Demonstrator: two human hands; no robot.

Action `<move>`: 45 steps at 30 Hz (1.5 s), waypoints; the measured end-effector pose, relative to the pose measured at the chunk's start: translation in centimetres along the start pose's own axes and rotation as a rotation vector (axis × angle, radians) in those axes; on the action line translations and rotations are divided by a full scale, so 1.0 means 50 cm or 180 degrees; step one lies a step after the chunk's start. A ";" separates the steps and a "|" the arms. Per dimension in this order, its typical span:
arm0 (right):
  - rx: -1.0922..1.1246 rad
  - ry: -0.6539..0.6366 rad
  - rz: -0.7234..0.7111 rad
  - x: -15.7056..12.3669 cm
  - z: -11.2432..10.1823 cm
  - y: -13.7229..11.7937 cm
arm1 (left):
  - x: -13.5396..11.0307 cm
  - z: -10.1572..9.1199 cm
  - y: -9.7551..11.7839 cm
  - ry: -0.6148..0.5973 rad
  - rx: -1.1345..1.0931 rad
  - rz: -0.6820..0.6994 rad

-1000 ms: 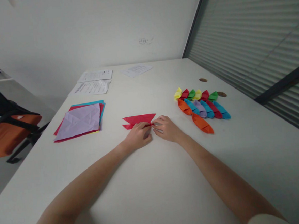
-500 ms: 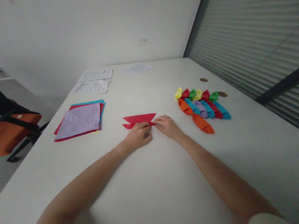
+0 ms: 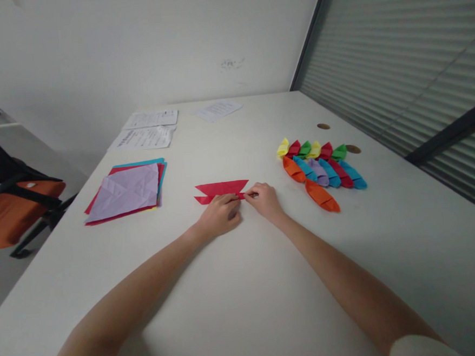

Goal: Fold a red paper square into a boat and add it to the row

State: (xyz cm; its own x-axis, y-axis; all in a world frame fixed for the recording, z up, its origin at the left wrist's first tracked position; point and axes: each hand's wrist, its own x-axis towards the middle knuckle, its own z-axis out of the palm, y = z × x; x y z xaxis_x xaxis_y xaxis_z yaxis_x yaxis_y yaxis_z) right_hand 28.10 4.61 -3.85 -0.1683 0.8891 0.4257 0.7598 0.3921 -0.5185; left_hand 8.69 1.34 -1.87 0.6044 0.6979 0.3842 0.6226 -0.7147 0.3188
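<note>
A partly folded red paper (image 3: 221, 189) lies flat on the white table (image 3: 245, 286) in the middle. My left hand (image 3: 219, 214) rests on its near edge, fingers curled and pressing the paper down. My right hand (image 3: 264, 200) pinches the paper's right tip between thumb and fingers. Both forearms reach in from the near edge.
A stack of coloured sheets with a lilac one on top (image 3: 126, 190) lies to the left. Several folded paper boats in many colours (image 3: 320, 171) sit in rows to the right. Printed white papers (image 3: 147, 136) lie at the far side. An orange chair (image 3: 8, 213) stands off the table's left.
My right hand has closed its fingers and drawn in onto the paper's right tip. The left hand and the paper have hardly moved.
</note>
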 end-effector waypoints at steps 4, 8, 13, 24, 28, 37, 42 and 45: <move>0.0015 -0.0038 0.0018 -0.001 -0.001 -0.003 | 0.000 -0.003 0.003 -0.0023 0.0012 0.0010; 0.0263 -0.0163 0.0082 0.001 -0.001 -0.001 | 0.002 -0.007 0.006 0.0001 -0.0045 -0.0041; 0.0485 -0.0343 -0.0040 0.003 -0.008 -0.010 | 0.015 -0.014 -0.006 0.0394 -0.0455 -0.0447; 0.0678 -0.0489 -0.0354 0.003 -0.019 -0.048 | 0.034 -0.043 -0.036 -0.0104 -0.0321 -0.0442; 0.1259 -0.0389 0.0052 0.010 -0.028 -0.047 | 0.043 -0.055 -0.045 0.0090 -0.0690 -0.0897; 0.2030 -0.0439 0.0516 0.023 -0.043 -0.059 | 0.059 -0.077 -0.038 0.0112 -0.1665 -0.1318; 0.2130 -0.0503 0.0543 0.019 -0.044 -0.063 | 0.057 -0.074 -0.032 0.0100 -0.2027 -0.1387; 0.2249 -0.0557 0.0592 0.018 -0.042 -0.061 | 0.056 -0.073 -0.029 0.0055 -0.2260 -0.1407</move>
State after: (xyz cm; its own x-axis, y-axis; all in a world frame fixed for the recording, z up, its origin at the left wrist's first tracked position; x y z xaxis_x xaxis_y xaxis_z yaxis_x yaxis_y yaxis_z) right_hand 26.94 3.71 -0.33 -0.2186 0.9569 0.1910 0.2114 0.2375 -0.9481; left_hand 7.63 4.16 1.91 0.3669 0.9241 0.1069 0.3359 -0.2388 0.9111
